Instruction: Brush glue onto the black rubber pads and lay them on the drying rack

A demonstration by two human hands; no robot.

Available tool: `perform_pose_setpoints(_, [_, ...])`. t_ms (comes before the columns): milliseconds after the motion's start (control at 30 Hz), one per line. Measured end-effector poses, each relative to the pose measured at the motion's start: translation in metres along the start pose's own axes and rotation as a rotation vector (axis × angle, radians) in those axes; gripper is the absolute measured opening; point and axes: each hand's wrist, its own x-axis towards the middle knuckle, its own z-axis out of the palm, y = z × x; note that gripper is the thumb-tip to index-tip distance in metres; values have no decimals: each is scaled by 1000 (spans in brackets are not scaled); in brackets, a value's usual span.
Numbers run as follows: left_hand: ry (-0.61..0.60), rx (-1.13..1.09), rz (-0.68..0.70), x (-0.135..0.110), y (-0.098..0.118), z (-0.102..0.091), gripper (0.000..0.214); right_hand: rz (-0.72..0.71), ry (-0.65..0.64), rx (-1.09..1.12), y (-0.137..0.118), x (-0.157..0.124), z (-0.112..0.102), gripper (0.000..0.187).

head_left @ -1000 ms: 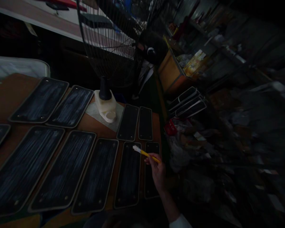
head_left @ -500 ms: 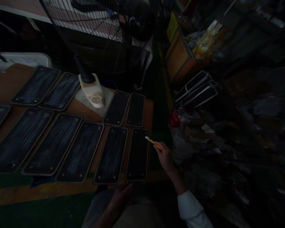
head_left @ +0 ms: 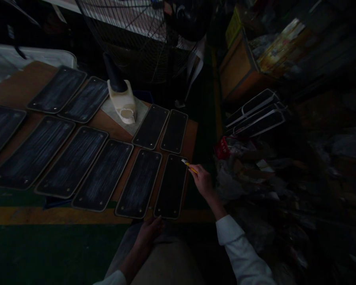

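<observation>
My right hand [head_left: 202, 181] is closed on a yellow-handled brush [head_left: 189, 166]. Its pale bristles rest at the top right corner of the rightmost black panel [head_left: 171, 187] in the near row. My left hand [head_left: 149, 231] lies on my lap just below that panel's near edge; its fingers are curled and too dark to read clearly. Several long black panels [head_left: 102, 174] with pale rims lie side by side on the brown board [head_left: 14, 85]; many show whitish streaks.
A cream-coloured jug with a dark spout [head_left: 121, 99] stands on a cloth among the panels. A wire fan guard [head_left: 142, 35] rises behind it. Stacked panels [head_left: 256, 114] lean at the right, above a red packet [head_left: 222, 147] and cluttered bags. An orange box [head_left: 240, 67] sits further back.
My right hand carried the brush from above the panels to the rightmost panel's top right corner. My left hand came into view at the lap. The camera tilted downward.
</observation>
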Motion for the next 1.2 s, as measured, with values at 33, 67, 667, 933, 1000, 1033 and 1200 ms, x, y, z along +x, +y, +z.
perform_pose_setpoints(33, [-6, -38, -8, 0, 1, 1, 34, 5, -7, 4, 0, -3, 1, 21])
perform_pose_setpoints(67, [-10, -67, -16, -1, 3, 1, 33, 12, -13, 16, 0, -7, 2, 21])
perform_pose_setpoints(667, [-77, -113, -24, 5, -4, -8, 40, -34, -12, -45, 3, -1, 4, 24])
perform_pose_setpoints(933, [-80, -151, -23, 10, -7, -9, 37, -76, -220, -208, -11, -74, 7, 24])
perform_pose_setpoints(1000, [-77, -146, -24, 11, -7, -9, 36, -73, -275, -225, -18, -107, 8, 24])
perform_pose_setpoints(1033, [-74, -137, -27, 11, -7, -10, 36, -63, -298, -228, -22, -123, 8, 24])
perform_pose_setpoints(1200, [-91, -93, -26, 13, -10, -12, 36, -13, -423, -199, -44, -182, 7, 24])
